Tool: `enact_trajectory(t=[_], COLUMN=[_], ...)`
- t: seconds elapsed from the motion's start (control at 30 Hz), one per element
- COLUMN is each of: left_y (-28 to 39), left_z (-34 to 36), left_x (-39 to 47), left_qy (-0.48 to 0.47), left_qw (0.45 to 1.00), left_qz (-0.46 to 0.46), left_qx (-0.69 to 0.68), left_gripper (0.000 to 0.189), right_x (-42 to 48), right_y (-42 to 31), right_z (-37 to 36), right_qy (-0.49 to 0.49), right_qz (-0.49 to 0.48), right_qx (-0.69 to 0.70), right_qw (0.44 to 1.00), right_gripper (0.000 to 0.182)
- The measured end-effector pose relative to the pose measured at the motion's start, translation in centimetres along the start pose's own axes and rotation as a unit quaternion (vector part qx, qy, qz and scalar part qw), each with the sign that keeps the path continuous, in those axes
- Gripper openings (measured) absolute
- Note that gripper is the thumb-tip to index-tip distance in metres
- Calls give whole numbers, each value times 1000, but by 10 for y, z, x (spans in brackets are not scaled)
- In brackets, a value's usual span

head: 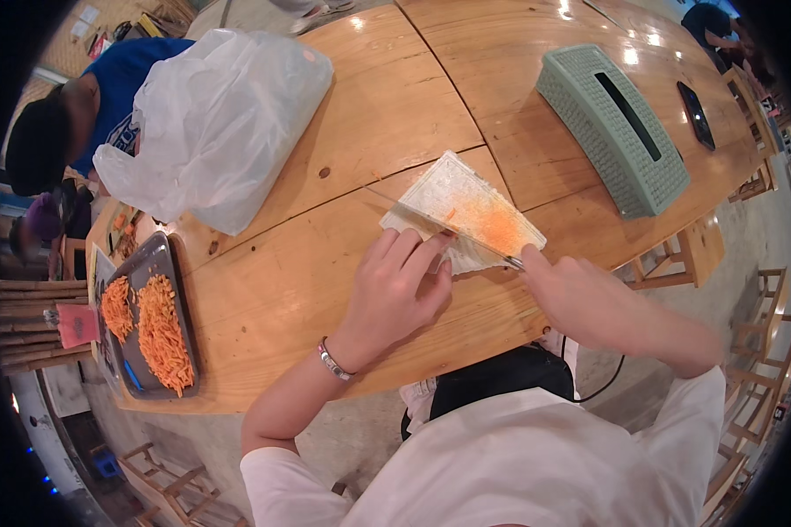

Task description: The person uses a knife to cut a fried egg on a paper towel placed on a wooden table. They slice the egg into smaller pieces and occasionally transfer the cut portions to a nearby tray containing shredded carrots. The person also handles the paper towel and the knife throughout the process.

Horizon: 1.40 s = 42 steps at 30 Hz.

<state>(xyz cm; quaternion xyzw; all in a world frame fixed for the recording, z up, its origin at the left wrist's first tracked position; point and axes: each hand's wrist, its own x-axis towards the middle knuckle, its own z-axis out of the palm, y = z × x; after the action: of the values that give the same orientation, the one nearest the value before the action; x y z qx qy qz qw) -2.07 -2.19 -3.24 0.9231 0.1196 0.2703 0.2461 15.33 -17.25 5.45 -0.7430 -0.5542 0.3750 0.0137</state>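
Observation:
A white cutting board [465, 191], stained orange, lies on the wooden table with a cloth or paper partly under its near edge. My right hand [557, 290] is closed on the handle of a kitchen knife [412, 209], whose blade reaches left across the board. At the board's near side, the fingertips of my left hand [402, 283] touch a small orange piece, perhaps carrot, beside the blade; my fingers hide most of it. One thin orange strip [451, 214] rests on the board. To the left, a dark tray [184, 316] holds two piles of cut orange vegetable [161, 329].
A white plastic bag [217, 125] stands at the upper left, near a person in a blue top [128, 79]. On the right are a green woven-pattern tissue box [616, 132] and a phone [695, 115]. Wooden stools [685, 253] stand beyond the table's edge.

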Motion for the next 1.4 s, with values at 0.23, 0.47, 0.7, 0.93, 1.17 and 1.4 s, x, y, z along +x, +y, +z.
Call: enact_trajectory(t=[0.23, 0.47, 0.7, 0.93, 1.17, 1.4], left_y=[-3, -5, -3, -1, 7, 0], left_z=[1, 2, -1, -2, -2, -1], left_x=[-1, -2, -2, -1, 1, 1], left_qy=[8, 8, 4, -2, -14, 6], left_qw=[1000, 999, 1000, 1000, 1000, 1000], left_qz=[20, 36, 17, -6, -20, 9], left_qx=[16, 17, 10, -3, -12, -3], left_gripper=[28, 30, 26, 22, 23, 26], right_x=[-12, -19, -18, -28, -7, 9], right_y=[1, -2, 0, -2, 1, -3], right_z=[8, 9, 8, -3, 3, 4], right_qy=[40, 54, 32, -20, -20, 23], right_qz=[9, -6, -2, 14, 12, -24], right_qx=[57, 66, 40, 19, -12, -35], right_qw=[998, 996, 999, 1000, 1000, 999], right_gripper=[14, 17, 18, 25, 17, 15])
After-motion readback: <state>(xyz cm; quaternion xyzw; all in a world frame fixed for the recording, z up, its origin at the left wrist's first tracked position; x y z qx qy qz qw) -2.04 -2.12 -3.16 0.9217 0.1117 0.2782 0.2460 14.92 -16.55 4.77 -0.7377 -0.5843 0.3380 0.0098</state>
